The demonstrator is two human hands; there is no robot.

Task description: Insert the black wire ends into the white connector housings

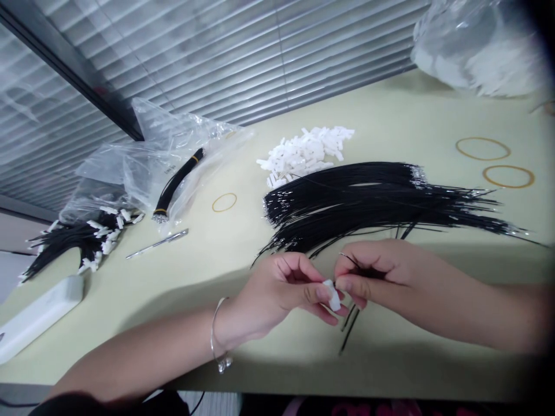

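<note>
Between thumb and fingers, my left hand pinches a small white plastic connector housing. Close against it, my right hand is closed on a few thin black wires, whose ends hang below the fingers. One wire end is near the housing; whether it is inside, I cannot tell. Just beyond both hands lies a big spread of black wires with shiny metal terminals at their ends. Behind that spread is a heap of white connector housings.
At left are wires with white housings, a white box-like object and a slim metal tool. A banded wire bundle lies on clear plastic bags. Rubber bands and a filled bag are at right.
</note>
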